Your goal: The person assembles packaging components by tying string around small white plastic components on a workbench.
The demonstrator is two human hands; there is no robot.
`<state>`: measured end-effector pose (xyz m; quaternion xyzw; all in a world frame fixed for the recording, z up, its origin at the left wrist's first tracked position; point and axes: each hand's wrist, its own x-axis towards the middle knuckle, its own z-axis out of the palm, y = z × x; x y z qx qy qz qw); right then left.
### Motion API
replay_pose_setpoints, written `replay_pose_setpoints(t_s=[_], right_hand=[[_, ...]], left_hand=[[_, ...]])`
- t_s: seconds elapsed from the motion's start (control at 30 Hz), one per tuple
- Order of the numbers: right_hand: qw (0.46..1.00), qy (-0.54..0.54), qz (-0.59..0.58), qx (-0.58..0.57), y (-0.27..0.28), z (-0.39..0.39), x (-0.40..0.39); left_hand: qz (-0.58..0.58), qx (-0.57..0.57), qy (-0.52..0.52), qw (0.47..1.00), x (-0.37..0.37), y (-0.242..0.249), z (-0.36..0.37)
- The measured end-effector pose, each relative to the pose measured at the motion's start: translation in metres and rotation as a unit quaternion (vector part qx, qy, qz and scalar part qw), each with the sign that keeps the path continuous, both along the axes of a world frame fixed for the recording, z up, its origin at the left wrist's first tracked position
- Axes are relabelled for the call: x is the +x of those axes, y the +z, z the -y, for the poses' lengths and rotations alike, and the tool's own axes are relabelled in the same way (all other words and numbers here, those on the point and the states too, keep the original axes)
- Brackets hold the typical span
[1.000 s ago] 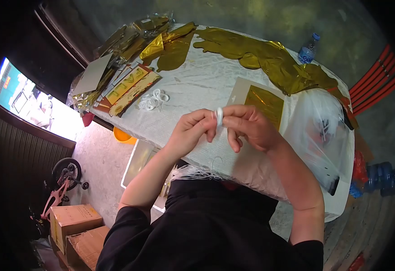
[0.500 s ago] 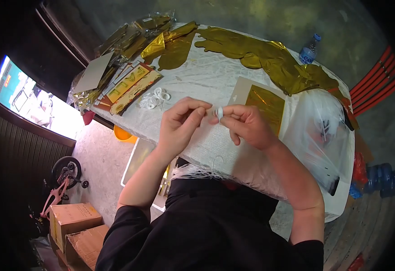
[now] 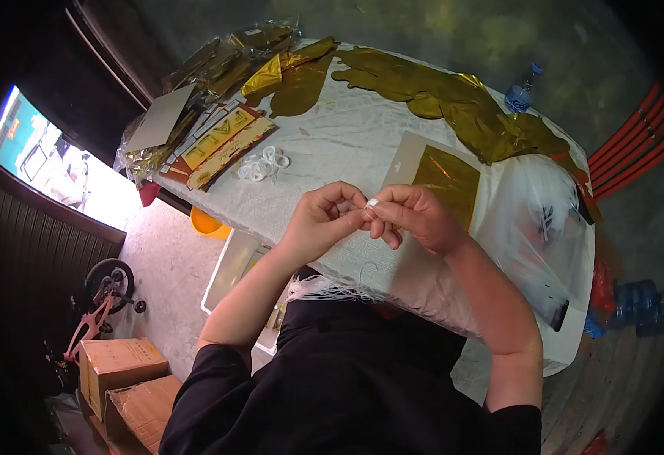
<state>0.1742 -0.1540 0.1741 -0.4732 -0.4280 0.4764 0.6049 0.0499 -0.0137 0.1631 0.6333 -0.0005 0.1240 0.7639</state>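
Note:
Between my hands is a small coil of white string (image 3: 371, 203), held above the near part of the table. My right hand (image 3: 421, 216) pinches it between thumb and forefinger. The fingertips of my left hand (image 3: 324, 222) are closed together against the coil's near side; whether they grip a loose end is too small to see. Similar white coils (image 3: 264, 163) lie in a small heap beyond my left hand. Loose white strings (image 3: 324, 288) hang in a bundle at the table's near edge, against my waist.
On the white-covered table (image 3: 324, 144) lie gold foil balloons (image 3: 423, 83), printed cards (image 3: 222, 148), a card with gold foil (image 3: 446, 182) and clear plastic bags (image 3: 529, 220). A water bottle (image 3: 522, 91) stands at the far right. Cardboard boxes (image 3: 123, 364) sit on the floor at left.
My hands have come together, the left moving right and slightly down. The coil, held up between the fingers before, is now partly covered by them.

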Motion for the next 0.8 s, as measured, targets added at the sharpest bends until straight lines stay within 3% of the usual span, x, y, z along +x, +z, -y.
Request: replay_pose_setpoints(t_s=[0.47,0.63,0.8], right_hand=[[1.0,-0.001,-0.003,-0.021,-0.001,0.0,-0.003],[0.994,-0.055,-0.093,-0.031,-0.012,-0.005,-0.005],[0.99,-0.085,-0.111,-0.02,-0.01,-0.006,-0.01]], left_hand=[[-0.012,-0.008,0.017,1.0,0.005,-0.011,0.002],[-0.016,0.005,0.033,0.999,0.006,-0.015,0.007],[0.01,-0.002,0.065,0.998,0.004,-0.016,0.011]])
